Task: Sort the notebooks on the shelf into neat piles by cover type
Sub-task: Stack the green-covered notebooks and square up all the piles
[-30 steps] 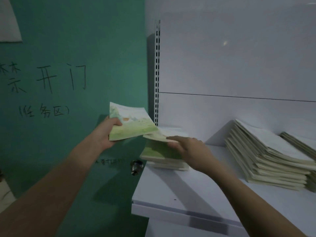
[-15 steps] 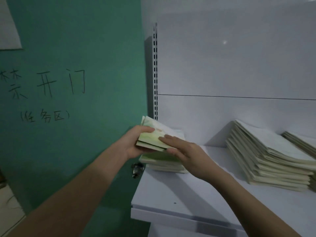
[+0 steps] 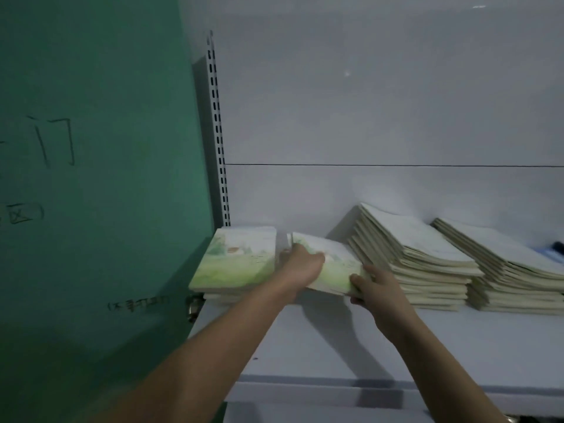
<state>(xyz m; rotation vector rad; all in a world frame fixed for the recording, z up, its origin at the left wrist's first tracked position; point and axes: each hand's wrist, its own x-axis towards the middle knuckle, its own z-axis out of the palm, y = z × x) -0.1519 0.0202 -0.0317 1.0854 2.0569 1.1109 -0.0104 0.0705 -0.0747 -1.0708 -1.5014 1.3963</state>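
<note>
both hands now grip green notebooks moved right off pile, door writing "门"

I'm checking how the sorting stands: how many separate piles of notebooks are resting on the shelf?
3. A green-cover pile at the shelf's left end, a tall cream pile right of centre, another cream pile at the right edge, cropped. More may lie beyond the frame.

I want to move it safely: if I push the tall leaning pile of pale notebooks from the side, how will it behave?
The tall pale pile already fans out at a slant, so it would probably shear and slide apart rather than move whole. The thin soft covers look likely to slip over each other. So many notebooks probably make it heavy.
</note>
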